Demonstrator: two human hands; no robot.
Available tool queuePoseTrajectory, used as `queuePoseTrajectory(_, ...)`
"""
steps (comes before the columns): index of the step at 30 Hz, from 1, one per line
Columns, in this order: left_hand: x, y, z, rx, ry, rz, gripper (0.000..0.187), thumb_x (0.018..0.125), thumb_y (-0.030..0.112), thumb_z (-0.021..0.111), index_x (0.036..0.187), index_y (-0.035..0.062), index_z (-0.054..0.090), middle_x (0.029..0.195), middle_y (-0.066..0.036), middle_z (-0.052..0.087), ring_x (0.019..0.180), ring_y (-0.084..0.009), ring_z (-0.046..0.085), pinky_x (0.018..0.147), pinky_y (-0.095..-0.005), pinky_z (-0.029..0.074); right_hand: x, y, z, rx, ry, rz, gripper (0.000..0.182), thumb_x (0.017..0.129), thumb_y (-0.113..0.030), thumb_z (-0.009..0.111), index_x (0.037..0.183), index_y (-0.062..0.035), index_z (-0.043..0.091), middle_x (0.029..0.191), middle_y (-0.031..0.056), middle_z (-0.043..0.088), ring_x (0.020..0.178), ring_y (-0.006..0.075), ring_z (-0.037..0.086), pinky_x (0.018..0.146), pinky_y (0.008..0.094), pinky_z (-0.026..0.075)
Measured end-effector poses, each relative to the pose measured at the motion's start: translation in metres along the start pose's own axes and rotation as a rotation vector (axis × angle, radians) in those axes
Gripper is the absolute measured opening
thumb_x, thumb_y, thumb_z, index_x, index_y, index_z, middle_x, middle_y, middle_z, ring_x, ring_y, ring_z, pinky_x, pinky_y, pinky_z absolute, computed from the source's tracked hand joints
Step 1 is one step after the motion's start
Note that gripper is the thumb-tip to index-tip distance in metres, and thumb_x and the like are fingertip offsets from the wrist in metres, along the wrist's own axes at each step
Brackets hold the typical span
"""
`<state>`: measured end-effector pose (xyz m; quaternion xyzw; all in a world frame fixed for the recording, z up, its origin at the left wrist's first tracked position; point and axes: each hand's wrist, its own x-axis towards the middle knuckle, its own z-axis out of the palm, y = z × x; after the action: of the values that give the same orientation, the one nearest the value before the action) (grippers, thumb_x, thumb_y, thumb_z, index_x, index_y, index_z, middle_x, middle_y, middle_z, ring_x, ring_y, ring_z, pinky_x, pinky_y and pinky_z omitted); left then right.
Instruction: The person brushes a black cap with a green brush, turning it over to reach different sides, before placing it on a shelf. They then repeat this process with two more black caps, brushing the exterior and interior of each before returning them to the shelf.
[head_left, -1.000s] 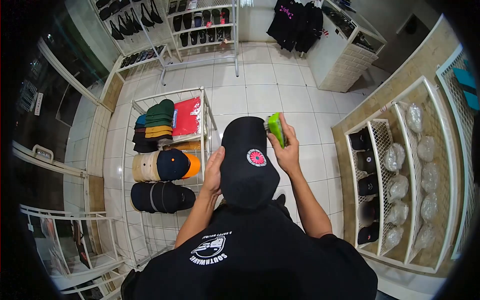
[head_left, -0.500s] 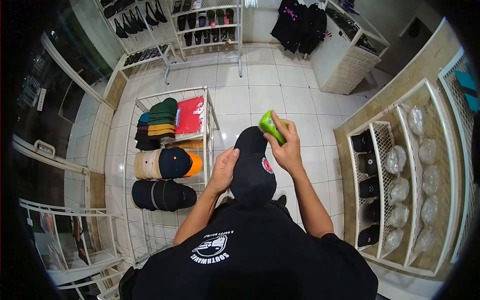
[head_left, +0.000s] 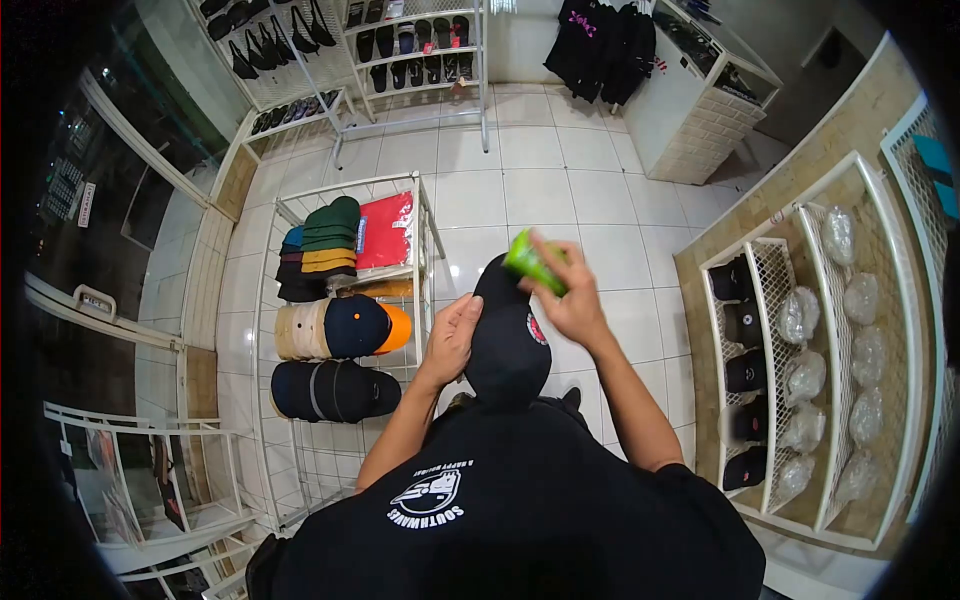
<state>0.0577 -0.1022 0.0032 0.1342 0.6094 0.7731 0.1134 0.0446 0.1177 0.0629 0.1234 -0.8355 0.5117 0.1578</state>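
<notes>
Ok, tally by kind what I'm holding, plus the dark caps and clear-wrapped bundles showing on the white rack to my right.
Held black cap: 1
Held green brush: 1
Dark caps on the rack's front row: 5
Clear-wrapped bundles: 9
Total: 16

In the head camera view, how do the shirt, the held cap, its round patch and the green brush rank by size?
1. Shirt, by far the largest
2. Cap
3. Brush, blurred and partly covered by the right hand
4. Patch, the smallest
</notes>
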Motion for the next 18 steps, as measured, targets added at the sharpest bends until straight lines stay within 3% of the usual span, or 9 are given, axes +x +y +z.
queuePoseTrajectory(1, -0.001, 0.002, 0.001, 0.002, -0.005, 0.004, 0.031, 0.112, 0.024, 0.044, 0.097, 0.0016, 0.059, 0.083, 0.007, 0.051, 0.080, -0.0011, 0.043, 0.070, -0.0195, 0.038, 0.007, 0.009, 0.000, -0.036, 0.137, 0.020, 0.071, 0.076, -0.004, 0.083, 0.142, -0.0123, 0.061, 0.116, 0.0145, 0.058, 0.108, 0.0273, 0.058, 0.095, 0.0357, 0.049)
queuePoseTrajectory(4, 0.004, 0.019, 0.009, 0.045, -0.010, 0.028, 0.031, 0.112, 0.023, 0.043, 0.100, 0.0011, 0.061, 0.084, 0.007, 0.051, 0.080, -0.0017, 0.042, 0.071, -0.0202, 0.038, -0.011, 0.001, 0.004, -0.055, 0.133, -0.118, 0.070, 0.076, -0.004, 0.082, 0.142, -0.0134, 0.061, 0.117, 0.0148, 0.058, 0.109, 0.0296, 0.059, 0.096, 0.0365, 0.049)
queuePoseTrajectory(6, 0.003, 0.030, 0.024, -0.008, 0.029, 0.051, 0.031, 0.112, 0.022, 0.043, 0.102, 0.0002, 0.062, 0.085, 0.007, 0.052, 0.078, -0.0016, 0.043, 0.069, -0.0203, 0.039, -0.019, -0.016, 0.003, -0.092, -0.129, -0.354, 0.070, 0.075, -0.004, 0.081, 0.141, -0.0183, 0.063, 0.119, 0.0181, 0.058, 0.108, 0.0351, 0.059, 0.095, 0.0423, 0.049)
queuePoseTrajectory(10, 0.000, 0.037, 0.010, 0.055, -0.075, 0.006, 0.031, 0.112, 0.023, 0.044, 0.103, -0.0005, 0.062, 0.085, 0.007, 0.054, 0.079, -0.0011, 0.045, 0.070, -0.0197, 0.041, -0.002, 0.019, 0.006, -0.101, 0.275, 0.016, 0.067, 0.082, -0.005, 0.076, 0.146, -0.0148, 0.057, 0.115, 0.0183, 0.057, 0.104, 0.0350, 0.059, 0.090, 0.0378, 0.051)
queuePoseTrajectory(12, 0.000, 0.023, 0.009, 0.018, -0.041, -0.023, 0.031, 0.112, 0.024, 0.044, 0.098, 0.0011, 0.060, 0.083, 0.007, 0.051, 0.078, -0.0015, 0.043, 0.069, -0.0205, 0.039, -0.011, 0.013, 0.010, -0.035, 0.297, -0.039, 0.067, 0.080, -0.005, 0.078, 0.143, -0.0155, 0.060, 0.117, 0.0186, 0.057, 0.106, 0.0350, 0.060, 0.092, 0.0391, 0.050)
queuePoseTrajectory(15, 0.000, 0.012, 0.002, 0.046, 0.005, 0.001, 0.032, 0.112, 0.025, 0.045, 0.093, 0.0023, 0.057, 0.082, 0.008, 0.048, 0.076, -0.0016, 0.041, 0.067, -0.0212, 0.038, -0.028, -0.009, 0.005, -0.189, -0.042, -0.345, 0.068, 0.074, -0.002, 0.080, 0.139, -0.0128, 0.063, 0.123, 0.0181, 0.056, 0.110, 0.0349, 0.059, 0.097, 0.0398, 0.049)
queuePoseTrajectory(16, -0.001, 0.013, 0.004, 0.010, -0.004, -0.010, 0.032, 0.112, 0.024, 0.045, 0.092, 0.0024, 0.056, 0.081, 0.008, 0.047, 0.076, -0.0016, 0.040, 0.066, -0.0211, 0.038, -0.026, -0.008, 0.003, -0.234, -0.052, -0.407, 0.070, 0.074, 0.000, 0.080, 0.141, -0.0128, 0.062, 0.122, 0.0181, 0.056, 0.109, 0.0348, 0.060, 0.095, 0.0398, 0.050)
queuePoseTrajectory(18, 0.000, 0.016, 0.006, -0.027, -0.020, -0.019, 0.032, 0.112, 0.024, 0.045, 0.091, 0.0025, 0.055, 0.081, 0.008, 0.046, 0.076, -0.0016, 0.040, 0.066, -0.0210, 0.037, -0.015, 0.006, 0.004, -0.070, 0.170, -0.036, 0.070, 0.072, -0.005, 0.082, 0.139, -0.0161, 0.065, 0.121, 0.0166, 0.058, 0.109, 0.0347, 0.060, 0.094, 0.0432, 0.050)
